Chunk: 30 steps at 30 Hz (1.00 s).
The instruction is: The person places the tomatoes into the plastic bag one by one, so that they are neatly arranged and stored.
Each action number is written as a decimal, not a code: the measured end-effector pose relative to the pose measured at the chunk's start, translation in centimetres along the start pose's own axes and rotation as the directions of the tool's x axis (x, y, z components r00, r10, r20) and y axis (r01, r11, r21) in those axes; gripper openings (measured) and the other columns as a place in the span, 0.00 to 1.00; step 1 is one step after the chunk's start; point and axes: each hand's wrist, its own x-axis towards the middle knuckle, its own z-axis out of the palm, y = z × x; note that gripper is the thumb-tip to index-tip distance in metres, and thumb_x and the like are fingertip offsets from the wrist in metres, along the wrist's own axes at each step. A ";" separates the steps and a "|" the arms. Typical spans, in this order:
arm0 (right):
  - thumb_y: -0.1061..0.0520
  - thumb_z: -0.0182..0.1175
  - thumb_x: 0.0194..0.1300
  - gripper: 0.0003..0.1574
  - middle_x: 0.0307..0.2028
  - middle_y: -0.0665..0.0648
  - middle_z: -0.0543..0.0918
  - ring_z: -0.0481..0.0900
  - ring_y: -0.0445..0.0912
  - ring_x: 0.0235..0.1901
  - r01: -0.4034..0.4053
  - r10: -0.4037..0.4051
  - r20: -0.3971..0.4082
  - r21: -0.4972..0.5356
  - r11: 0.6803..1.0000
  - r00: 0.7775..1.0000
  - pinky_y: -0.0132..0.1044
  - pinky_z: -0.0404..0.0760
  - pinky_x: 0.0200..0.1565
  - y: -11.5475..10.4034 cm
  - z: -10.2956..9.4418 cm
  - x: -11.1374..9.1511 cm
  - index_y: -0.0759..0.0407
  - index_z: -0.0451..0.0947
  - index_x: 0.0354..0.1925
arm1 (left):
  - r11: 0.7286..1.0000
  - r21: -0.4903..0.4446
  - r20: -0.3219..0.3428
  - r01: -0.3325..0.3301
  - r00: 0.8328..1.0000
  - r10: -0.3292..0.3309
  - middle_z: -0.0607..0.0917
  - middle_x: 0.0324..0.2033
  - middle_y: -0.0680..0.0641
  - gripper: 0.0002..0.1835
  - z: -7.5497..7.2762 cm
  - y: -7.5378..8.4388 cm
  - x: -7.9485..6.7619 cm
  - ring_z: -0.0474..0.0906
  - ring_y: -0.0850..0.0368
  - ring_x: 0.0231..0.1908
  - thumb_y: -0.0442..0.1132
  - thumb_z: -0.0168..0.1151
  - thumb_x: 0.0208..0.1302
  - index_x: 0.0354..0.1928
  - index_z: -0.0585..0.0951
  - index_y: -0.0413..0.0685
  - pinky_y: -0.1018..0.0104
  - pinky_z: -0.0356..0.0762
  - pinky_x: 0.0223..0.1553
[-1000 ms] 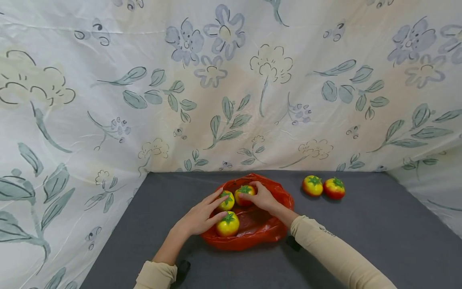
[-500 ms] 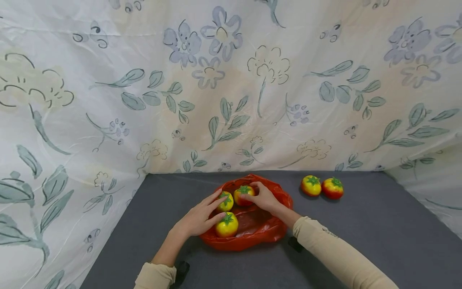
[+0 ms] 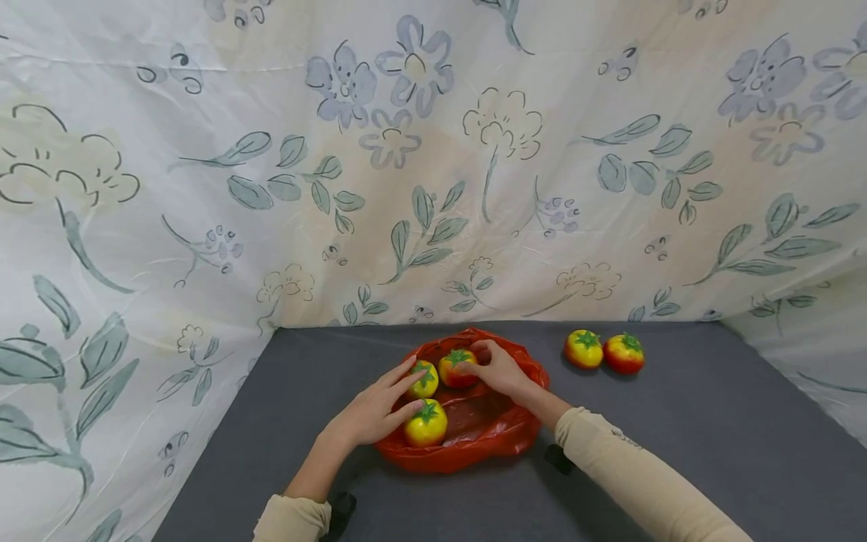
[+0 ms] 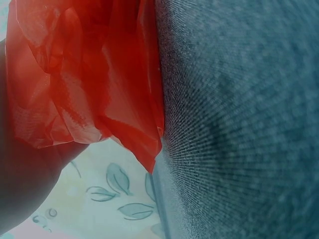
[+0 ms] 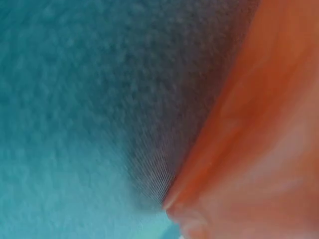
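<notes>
red plastic bag (image 3: 474, 458), mouth wide, on dark counter (image 3: 711, 444). right grip (image 3: 503, 372): pinching rear tomato (image 3: 451, 373) inside bag, thumb in front, other fingers partly hidden. left grip (image 3: 369, 410): fingers spread over left tomato (image 3: 421, 389) and front tomato (image 3: 425, 430), also in bag; can't tell pressing force. two more tomatoes (image 3: 583, 351) on counter, off to the right. expect light, firm, smooth fruit, probably a bit slippery: take around the widest part. expect limp, easily torn bag: take by the rim, both sides, no hard tugging.
</notes>
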 end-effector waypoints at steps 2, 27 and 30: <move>0.45 0.66 0.61 0.36 0.51 0.62 0.75 0.74 0.53 0.47 -0.006 0.006 0.002 0.007 1.000 1.000 0.48 0.74 0.52 -0.1 -0.5 0.0 0.62 0.67 0.60 | 1.000 0.001 0.002 0.005 1.000 -0.005 0.53 0.73 0.48 0.33 0.0 0.0 0.0 0.53 0.49 0.69 0.59 0.49 0.70 0.72 0.62 0.55 0.46 0.57 0.63; 0.44 0.55 0.70 0.36 0.59 0.68 0.69 0.71 0.59 0.56 0.031 -0.035 0.003 0.407 0.913 0.999 0.48 0.75 0.53 -0.9 -5.2 -0.2 0.65 0.62 0.65 | 1.000 -0.014 -0.002 -0.004 1.000 0.004 0.53 0.73 0.47 0.32 0.1 0.0 0.1 0.53 0.47 0.69 0.58 0.50 0.69 0.71 0.64 0.53 0.44 0.58 0.63; 0.44 0.53 0.71 0.34 0.59 0.68 0.70 0.71 0.59 0.57 0.079 -0.058 -0.062 0.428 0.900 0.996 0.45 0.75 0.52 -0.5 -6.2 0.0 0.65 0.62 0.65 | 1.000 -0.016 -0.003 0.000 1.000 0.000 0.53 0.73 0.47 0.32 0.1 0.0 0.1 0.53 0.47 0.69 0.57 0.50 0.69 0.71 0.64 0.53 0.44 0.58 0.62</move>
